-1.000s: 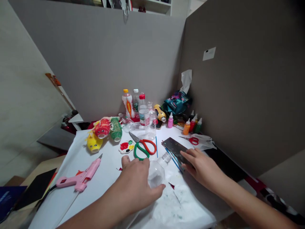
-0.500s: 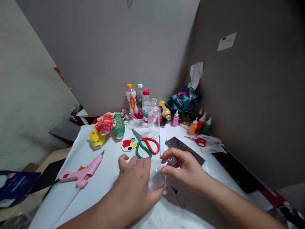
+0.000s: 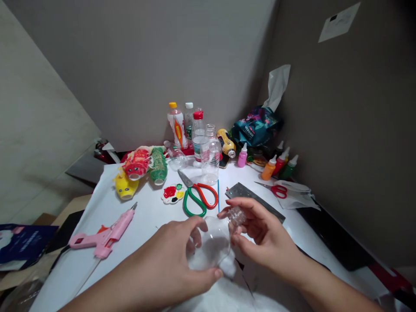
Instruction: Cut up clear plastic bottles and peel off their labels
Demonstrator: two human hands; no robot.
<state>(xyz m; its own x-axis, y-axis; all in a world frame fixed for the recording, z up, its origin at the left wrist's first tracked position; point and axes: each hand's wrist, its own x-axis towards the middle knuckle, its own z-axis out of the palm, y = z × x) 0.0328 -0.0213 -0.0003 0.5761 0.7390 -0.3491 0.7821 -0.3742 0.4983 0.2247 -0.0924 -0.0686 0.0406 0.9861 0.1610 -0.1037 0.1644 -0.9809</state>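
A clear plastic bottle piece (image 3: 212, 242) with a threaded neck lies between both hands, its neck towards the right. My left hand (image 3: 182, 255) curves round the wide end, thumb below and fingers above. My right hand (image 3: 256, 232) has its fingers round the neck. Just beyond are large scissors (image 3: 200, 197) with one green and one orange handle, and a white palette (image 3: 172, 193) with red, yellow, green and black paint. A dark flat ruler-like strip (image 3: 255, 200) is behind my right hand.
A pink glue gun (image 3: 107, 236) lies at the left. Painted yellow (image 3: 126, 187), red (image 3: 137, 163) and green (image 3: 158, 166) bottle figures sit behind it. Clear bottles (image 3: 210, 158) stand at the back; paint bottles (image 3: 268, 168), small red-handled scissors (image 3: 278, 191) and a tissue pack (image 3: 256, 128) are at the right.
The left hand's fingers have shifted from on top of the bottle piece to its left side, showing more of it. The view has shifted slightly.
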